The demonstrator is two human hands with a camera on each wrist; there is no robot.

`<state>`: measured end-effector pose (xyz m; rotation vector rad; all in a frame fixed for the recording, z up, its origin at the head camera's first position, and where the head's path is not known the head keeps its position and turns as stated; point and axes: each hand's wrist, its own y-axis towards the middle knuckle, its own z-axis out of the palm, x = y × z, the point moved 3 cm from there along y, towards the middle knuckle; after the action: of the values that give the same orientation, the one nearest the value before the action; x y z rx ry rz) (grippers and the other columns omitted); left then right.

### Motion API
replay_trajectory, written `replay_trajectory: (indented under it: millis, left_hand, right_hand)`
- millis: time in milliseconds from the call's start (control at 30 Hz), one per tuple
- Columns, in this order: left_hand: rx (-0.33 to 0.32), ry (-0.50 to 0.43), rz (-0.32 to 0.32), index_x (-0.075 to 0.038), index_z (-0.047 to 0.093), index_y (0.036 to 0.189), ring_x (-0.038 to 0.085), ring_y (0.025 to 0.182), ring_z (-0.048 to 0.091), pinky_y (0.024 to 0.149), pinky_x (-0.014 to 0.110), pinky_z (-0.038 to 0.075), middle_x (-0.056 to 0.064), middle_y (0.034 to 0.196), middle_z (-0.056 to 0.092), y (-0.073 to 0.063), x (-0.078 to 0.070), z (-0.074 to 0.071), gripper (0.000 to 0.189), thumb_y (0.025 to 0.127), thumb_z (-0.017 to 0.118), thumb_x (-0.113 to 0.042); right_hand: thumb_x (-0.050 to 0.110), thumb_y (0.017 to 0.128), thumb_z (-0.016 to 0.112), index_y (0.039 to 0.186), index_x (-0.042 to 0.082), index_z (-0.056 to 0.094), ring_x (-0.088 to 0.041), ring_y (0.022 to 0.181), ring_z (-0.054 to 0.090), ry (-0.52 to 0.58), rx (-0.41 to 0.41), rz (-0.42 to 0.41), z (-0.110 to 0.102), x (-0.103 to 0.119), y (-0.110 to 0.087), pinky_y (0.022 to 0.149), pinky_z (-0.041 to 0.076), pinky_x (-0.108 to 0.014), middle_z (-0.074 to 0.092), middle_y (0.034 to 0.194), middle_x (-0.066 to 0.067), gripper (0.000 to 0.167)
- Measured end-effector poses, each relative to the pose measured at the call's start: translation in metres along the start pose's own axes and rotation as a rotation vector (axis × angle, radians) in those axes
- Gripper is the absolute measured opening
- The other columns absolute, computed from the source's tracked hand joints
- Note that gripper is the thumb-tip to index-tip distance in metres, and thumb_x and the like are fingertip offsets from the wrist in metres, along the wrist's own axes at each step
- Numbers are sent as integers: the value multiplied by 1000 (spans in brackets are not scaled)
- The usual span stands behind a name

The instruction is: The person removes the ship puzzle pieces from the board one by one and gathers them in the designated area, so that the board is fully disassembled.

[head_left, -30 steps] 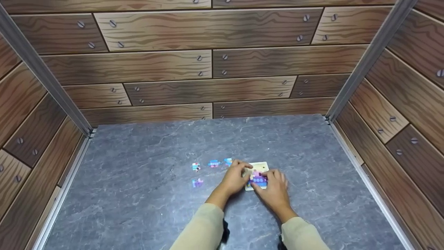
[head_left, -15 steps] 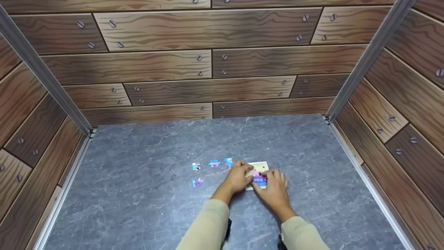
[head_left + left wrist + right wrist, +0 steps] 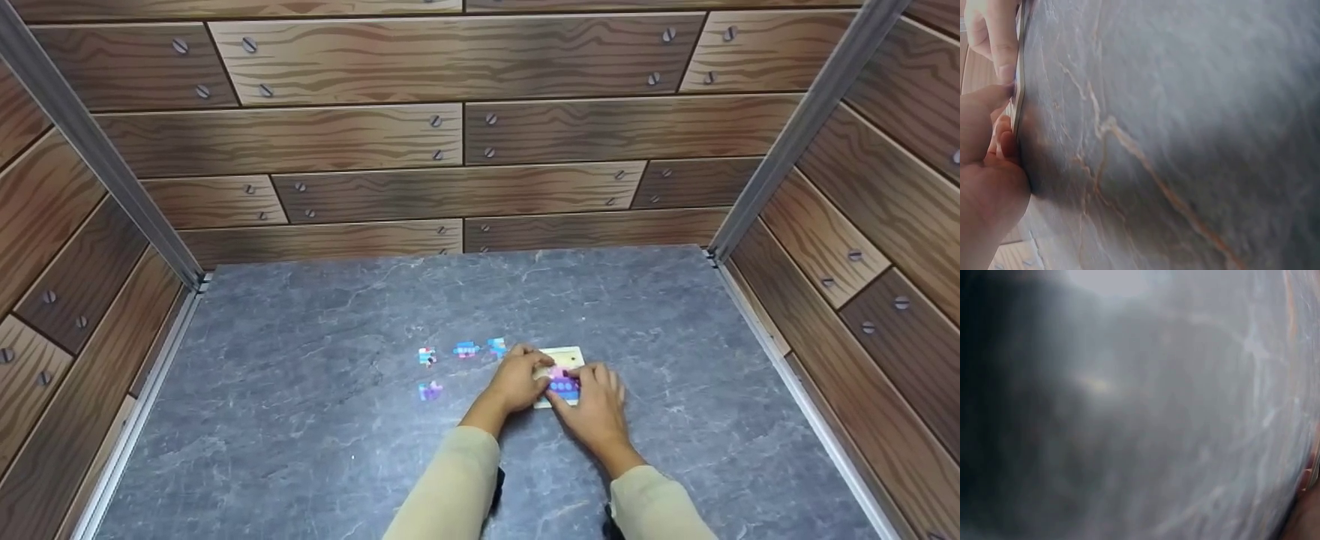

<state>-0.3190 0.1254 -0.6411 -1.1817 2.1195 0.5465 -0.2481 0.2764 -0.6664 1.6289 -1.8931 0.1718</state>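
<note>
The left hand [image 3: 517, 382] has slid a little to the right over the past second, so its bent thumb and fingers lie further over the left side of the cream board [image 3: 568, 354]. Its thumb and fingertips are only a little apart; I cannot tell whether they pinch anything.

The right hand [image 3: 598, 405] sits much as before at the board's right side, thumb and fingers spread partway around the purple patch [image 3: 564, 387]; whether it grips is unclear too.

The board lies flat on the tabletop [image 3: 337, 442], between both hands. To its left, 4 loose pieces remain where they were: the striped piece [image 3: 427, 356], the blue piece [image 3: 466, 349], the blue-and-yellow piece [image 3: 496, 346] and the lilac piece [image 3: 430, 391].

The shift seems a small adjustment on the board, with the work there unfinished.
</note>
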Motion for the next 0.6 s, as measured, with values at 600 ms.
replay_trajectory:
  millis: [600]
  left_hand:
    - [4, -19, 19, -11, 74, 127, 22, 116, 66, 109, 36, 51, 7, 119, 74, 0, 0, -1, 30, 97, 75, -11]
  right_hand:
    - [36, 84, 90, 115, 8, 71, -38, 114, 54, -4, -5, -23, 1, -1, 1, 106, 38, -60, 61, 119, -15, 47]
